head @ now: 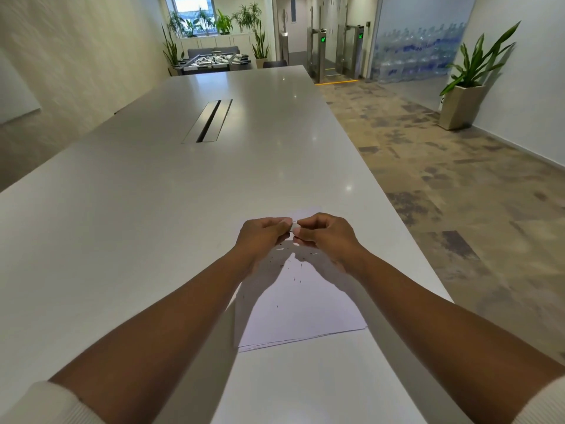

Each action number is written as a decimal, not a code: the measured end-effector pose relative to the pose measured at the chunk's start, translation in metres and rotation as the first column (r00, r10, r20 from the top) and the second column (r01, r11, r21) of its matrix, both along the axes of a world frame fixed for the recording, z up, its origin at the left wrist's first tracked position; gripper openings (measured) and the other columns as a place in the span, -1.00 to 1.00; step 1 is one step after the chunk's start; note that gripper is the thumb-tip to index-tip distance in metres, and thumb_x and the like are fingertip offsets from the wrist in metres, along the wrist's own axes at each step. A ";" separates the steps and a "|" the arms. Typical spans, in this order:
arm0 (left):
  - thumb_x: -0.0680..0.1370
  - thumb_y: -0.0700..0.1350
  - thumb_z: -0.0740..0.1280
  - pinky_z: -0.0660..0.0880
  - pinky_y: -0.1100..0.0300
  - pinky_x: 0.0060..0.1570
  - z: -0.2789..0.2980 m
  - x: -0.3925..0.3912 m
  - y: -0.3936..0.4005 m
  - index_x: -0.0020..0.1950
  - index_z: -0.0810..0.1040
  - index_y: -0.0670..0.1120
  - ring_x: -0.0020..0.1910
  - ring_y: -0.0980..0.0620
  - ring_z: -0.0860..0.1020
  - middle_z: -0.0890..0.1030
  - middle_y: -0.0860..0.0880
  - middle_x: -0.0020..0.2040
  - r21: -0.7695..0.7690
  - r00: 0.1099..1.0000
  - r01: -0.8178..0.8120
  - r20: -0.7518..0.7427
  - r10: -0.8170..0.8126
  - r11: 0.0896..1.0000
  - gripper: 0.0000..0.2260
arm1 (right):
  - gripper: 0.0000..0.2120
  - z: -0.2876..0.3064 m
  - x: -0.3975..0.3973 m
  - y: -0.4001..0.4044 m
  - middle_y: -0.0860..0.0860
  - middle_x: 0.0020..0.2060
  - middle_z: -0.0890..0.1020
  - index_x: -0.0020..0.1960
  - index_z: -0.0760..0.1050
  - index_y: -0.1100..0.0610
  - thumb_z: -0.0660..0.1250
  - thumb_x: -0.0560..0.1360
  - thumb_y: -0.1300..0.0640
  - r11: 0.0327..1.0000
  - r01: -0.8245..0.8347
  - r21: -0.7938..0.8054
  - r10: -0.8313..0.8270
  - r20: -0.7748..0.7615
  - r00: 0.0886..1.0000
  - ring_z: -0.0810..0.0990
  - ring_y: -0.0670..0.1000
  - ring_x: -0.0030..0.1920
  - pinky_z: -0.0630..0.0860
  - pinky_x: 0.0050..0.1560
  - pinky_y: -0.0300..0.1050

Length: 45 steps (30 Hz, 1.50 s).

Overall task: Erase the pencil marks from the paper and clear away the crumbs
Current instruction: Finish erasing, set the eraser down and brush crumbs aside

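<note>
— Where do we see the paper (301,307)?
— Flat on the table's near right side, white, strewn with dark crumbs (296,278).
— And the eraser (295,227)?
— Small, whitish, probably pinched between 2 hands.

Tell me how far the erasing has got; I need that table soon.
Rubbing looks done or nearly so: no clear pencil marks show on the paper. Both hands, left hand and right hand, pinch a small white eraser above it. Left: dark crumbs scattered on the sheet.
</note>
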<state>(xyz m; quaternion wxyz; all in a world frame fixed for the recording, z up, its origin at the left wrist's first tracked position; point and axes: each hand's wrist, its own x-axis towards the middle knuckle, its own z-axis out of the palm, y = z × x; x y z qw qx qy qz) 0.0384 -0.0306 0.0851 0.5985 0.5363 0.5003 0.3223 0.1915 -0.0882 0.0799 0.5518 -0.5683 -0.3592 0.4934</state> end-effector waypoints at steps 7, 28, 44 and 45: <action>0.63 0.01 0.40 0.52 0.26 -0.21 0.009 0.004 0.000 0.01 0.69 -0.04 -0.20 0.14 0.65 0.71 0.07 -0.10 0.014 0.957 -0.284 -0.060 0.284 0.959 -0.85 | -0.84 0.003 -0.003 0.005 0.18 -0.10 0.71 -0.08 0.59 0.26 0.53 0.39 0.33 0.998 0.069 0.010 -0.069 0.022 0.997 0.74 0.13 -0.13 0.62 0.13 0.03; 0.67 -0.19 0.23 0.48 0.15 0.28 0.002 0.022 0.036 0.30 0.63 0.03 0.28 0.06 0.56 0.63 0.04 0.28 0.298 0.978 -0.006 -0.196 0.068 0.954 -0.71 | -0.72 0.015 0.017 0.031 0.12 -0.09 0.64 0.14 0.58 0.13 0.45 0.45 0.32 0.999 -0.033 -0.015 0.034 0.074 0.997 0.73 0.14 -0.10 0.64 0.09 -0.04; 0.73 -0.14 0.09 -0.02 -0.02 0.60 -0.063 0.000 0.076 0.47 0.46 -0.13 0.55 0.07 0.25 0.45 -0.03 0.51 0.515 0.694 0.550 -0.720 -0.017 0.657 -0.66 | -0.74 -0.020 0.070 0.104 0.02 0.02 0.66 0.13 0.60 0.11 0.41 0.45 0.10 0.941 0.338 -0.006 -0.283 0.534 0.797 0.65 0.03 0.00 0.63 0.06 0.06; 0.73 -0.12 0.10 -0.04 0.00 0.61 -0.066 0.001 0.077 0.49 0.45 -0.10 0.58 0.08 0.24 0.42 0.00 0.54 0.523 0.716 0.531 -0.697 -0.023 0.667 -0.65 | -0.75 -0.023 0.075 0.107 0.02 0.02 0.66 0.12 0.60 0.11 0.41 0.45 0.10 0.939 0.344 -0.003 -0.287 0.544 0.788 0.65 0.03 0.00 0.63 0.07 0.06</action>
